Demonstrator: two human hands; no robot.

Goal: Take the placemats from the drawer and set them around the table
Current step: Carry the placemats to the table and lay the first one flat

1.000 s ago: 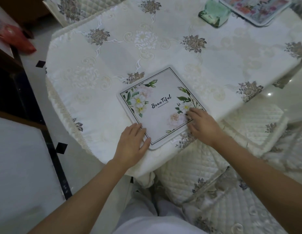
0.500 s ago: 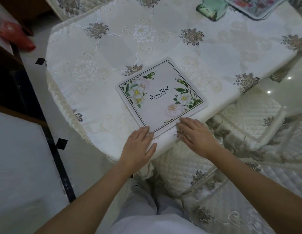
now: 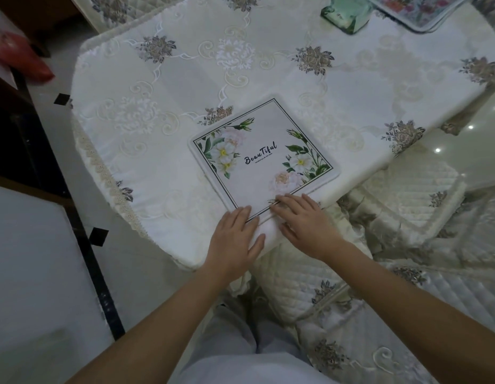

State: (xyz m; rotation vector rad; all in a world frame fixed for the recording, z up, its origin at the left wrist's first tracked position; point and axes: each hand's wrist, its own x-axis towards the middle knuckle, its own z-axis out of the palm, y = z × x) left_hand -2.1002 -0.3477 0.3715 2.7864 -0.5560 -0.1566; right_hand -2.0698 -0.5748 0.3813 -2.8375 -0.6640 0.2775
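Scene: a person stands at the corner of a counter [image 3: 157, 120] draped in a white embroidered tablecloth, with a quilted cream chair cushion [image 3: 412, 195] just below its edge on the right.

Task thing: the white, roughly square placemat with green leaves, pale flowers and "Beautiful" printed on it [image 3: 264, 159] lies flat on the cloth, close to the counter's near edge and turned so one corner points back at the person.

Left grip [image 3: 235, 239]: a bare hand, fingers straight and together. The tips touch the mat's near corner and the palm is on the cloth. Nothing is held.

Right grip [image 3: 304, 225]: also flat and relaxed, fingers laid across the mat's near-right edge. It presses rather than pinches.

Key relation: the mat sits straight ahead of both grips, away from the body. It looks about square, so there's no real long axis, just the printed line running from near-left to far-right. Both grips are equally near, meeting at the same corner.

Guess at the step: squaring this mat up at its seat. Any nudge would go forward or as a twist, and the cloth may well bunch under it.

Other stuff: a green glass piece [image 3: 344, 15] and a colourful floral dark-rimmed flat piece [image 3: 418, 9] are at the far side. That second one could be a tray or another mat, can't tell.
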